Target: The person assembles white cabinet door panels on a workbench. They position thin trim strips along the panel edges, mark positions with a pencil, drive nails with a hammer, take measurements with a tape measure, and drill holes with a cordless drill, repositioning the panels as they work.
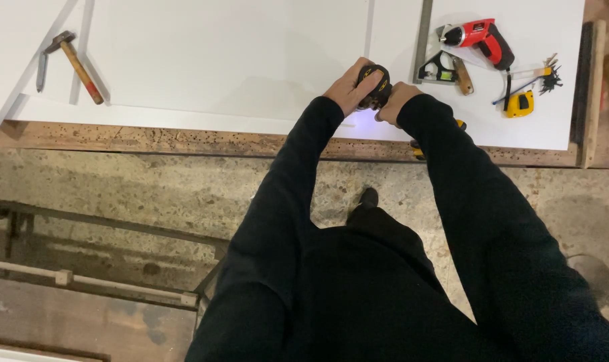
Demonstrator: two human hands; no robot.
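Both my hands hold a black and yellow power drill (374,84) over the near edge of a white panel (224,53). My left hand (348,86) wraps the back of the drill from the left. On the drill's right side my right hand (393,100) grips it lower down. A bluish light glows on the panel right under the tool. Black sleeves cover both my arms. The drill's tip is hidden by my hands.
A wooden-handled hammer (77,62) lies at the panel's left. At the right lie a red cordless screwdriver (480,37), a combination square (442,68), a yellow tape measure (520,104) and loose screws (551,79). A worn wooden bench edge (150,139) runs below the panel; concrete floor beneath.
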